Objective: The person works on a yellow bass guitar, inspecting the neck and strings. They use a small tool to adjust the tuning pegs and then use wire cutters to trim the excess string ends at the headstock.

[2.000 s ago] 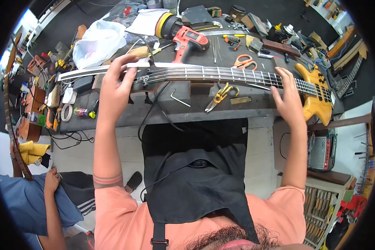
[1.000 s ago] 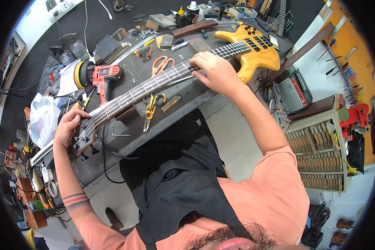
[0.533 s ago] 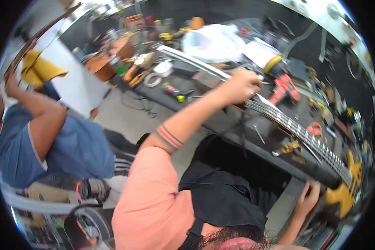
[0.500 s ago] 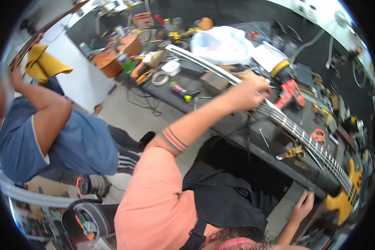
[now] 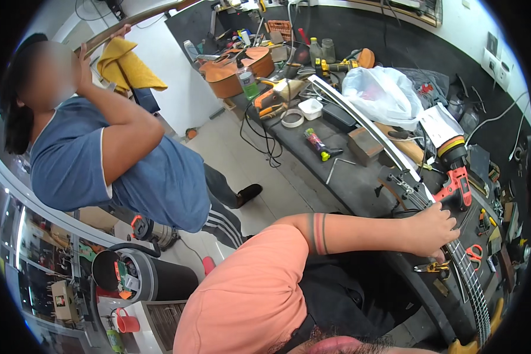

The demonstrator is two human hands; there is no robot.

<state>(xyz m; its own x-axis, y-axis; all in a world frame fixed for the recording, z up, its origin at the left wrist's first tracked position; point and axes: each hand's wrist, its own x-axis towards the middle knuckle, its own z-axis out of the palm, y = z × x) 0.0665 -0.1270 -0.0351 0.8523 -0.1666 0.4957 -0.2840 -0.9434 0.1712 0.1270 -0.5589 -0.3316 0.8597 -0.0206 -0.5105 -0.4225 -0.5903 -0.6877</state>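
The left hand (image 5: 433, 231) is laid over the long, silver-fretted neck (image 5: 469, 279) of a yellow-bodied wooden bass guitar; whether it is gripped cannot be told. The hand has been shifted from the dark headstock (image 5: 405, 186), now uncovered, toward the body, which is cut off lower right. The right hand is not seen.

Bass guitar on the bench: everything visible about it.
The bass guitar lies strings up along the dark bench, slanting from its headstock, which has silvery tuner hardware, to a yellow, wood-looking body at lower right. The picture's lower edge cuts off part of the body. The neck is strung, with metallic-looking strings and bright crosswise frets. The left hand lies across the neck, hiding a stretch of it. What supports the neck is hidden.
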